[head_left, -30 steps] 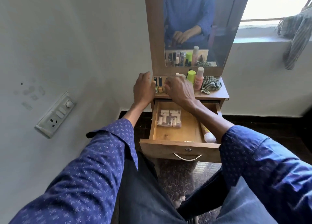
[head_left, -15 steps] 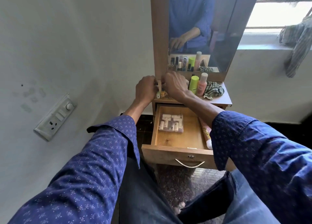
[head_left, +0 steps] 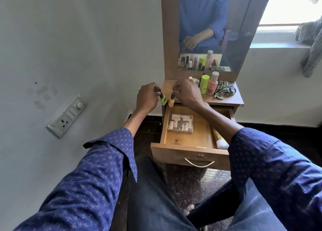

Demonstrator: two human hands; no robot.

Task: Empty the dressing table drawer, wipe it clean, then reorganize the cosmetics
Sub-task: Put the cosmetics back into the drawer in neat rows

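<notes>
The open drawer juts toward the viewer from the dressing table, a curved metal handle and a small lock on its front. On its wooden floor lies a clear flat case of small pale tubes, and along the right wall a white-capped tube with yellow print too small to read.

Just above the drawer's back left corner, the left hand pinches the dark cap of a green nail polish bottle, and the right hand pinches the cap of an orange nail polish bottle; both hang clear of the tabletop, close beside each other.

Behind the right hand, a lime green bottle and a pink bottle stand upright, the pink one's label unreadable, with a crumpled checked cloth to their right. Other small containers seem to stand behind the hand, mostly hidden.

The mirror reflects the bottles. A switch panel sits on the grey wall at left; a window is at right, above the dark floor.
</notes>
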